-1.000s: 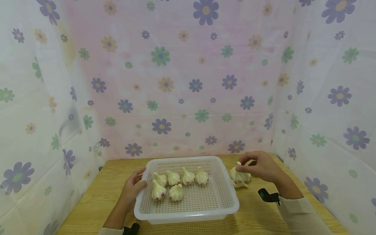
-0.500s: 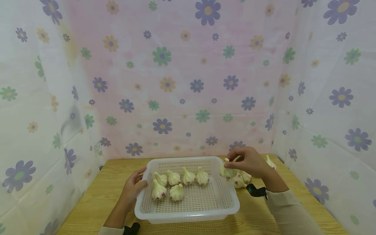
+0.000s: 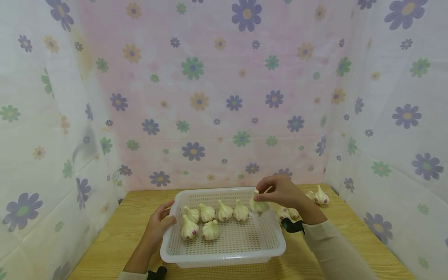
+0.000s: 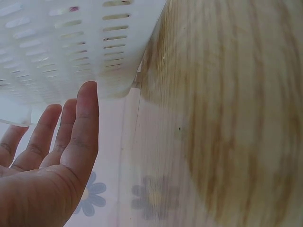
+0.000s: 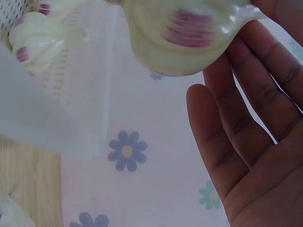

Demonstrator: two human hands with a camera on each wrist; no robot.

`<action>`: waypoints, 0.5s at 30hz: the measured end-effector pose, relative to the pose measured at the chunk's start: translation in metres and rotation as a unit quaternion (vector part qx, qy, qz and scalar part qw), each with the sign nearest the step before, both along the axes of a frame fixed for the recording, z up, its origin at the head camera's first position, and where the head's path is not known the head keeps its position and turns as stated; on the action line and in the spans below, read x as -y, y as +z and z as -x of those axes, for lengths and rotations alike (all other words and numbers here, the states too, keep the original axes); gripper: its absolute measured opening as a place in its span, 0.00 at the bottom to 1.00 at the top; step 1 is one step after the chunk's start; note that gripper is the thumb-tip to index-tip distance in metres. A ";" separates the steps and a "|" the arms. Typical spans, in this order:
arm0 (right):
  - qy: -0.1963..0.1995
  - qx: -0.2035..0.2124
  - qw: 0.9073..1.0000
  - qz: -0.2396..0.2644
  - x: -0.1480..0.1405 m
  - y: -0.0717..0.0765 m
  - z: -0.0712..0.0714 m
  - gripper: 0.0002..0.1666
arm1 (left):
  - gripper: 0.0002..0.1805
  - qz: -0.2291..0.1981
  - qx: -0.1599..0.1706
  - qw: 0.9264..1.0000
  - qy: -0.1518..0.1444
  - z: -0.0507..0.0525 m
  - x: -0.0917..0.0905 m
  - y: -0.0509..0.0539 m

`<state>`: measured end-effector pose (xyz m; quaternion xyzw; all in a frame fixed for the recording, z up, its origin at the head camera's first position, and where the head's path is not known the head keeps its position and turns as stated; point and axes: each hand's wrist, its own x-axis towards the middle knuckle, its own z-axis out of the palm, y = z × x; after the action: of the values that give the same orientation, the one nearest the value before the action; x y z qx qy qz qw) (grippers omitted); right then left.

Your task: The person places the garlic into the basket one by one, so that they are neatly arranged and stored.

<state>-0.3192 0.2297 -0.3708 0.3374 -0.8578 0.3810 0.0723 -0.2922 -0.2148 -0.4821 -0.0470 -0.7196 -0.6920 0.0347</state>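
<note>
Between the thumb and fingertips of my right hand (image 3: 281,191) a garlic bulb (image 3: 258,205) is pinched by its stem, above the right part of the white plastic basket (image 3: 224,256). The right wrist view shows this bulb (image 5: 182,35) up close, purple-streaked, with the other fingers (image 5: 213,127) loose below it. Several garlic bulbs (image 3: 210,230) rest inside the basket, toward its left and back. My left hand (image 3: 157,225) holds the basket's left rim, thumb on the rim. In the left wrist view its fingers (image 4: 85,118) lie against the outer wall.
On the wooden table (image 3: 119,233), right of the basket, a few garlic bulbs (image 3: 282,214) lie partly hidden by the right wrist. More bulbs (image 3: 321,196) sit farther right at the back. Flower-patterned cloth (image 3: 224,97) encloses the table's back and sides.
My right hand has lifted the garlic bulb from the group right of the basket and carried it left, over the basket's right side. The left hand and basket have stayed put.
</note>
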 end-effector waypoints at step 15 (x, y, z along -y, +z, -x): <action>0.036 0.050 0.998 -0.020 0.037 -0.009 0.012 0.12 | 0.36 -0.001 -0.006 1.000 -0.004 -0.001 0.001 -0.001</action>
<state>-0.3309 0.1929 -0.3799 0.3498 -0.8552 0.3824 0.0088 -0.2915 -0.2159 -0.4828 -0.0538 -0.7183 -0.6927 0.0360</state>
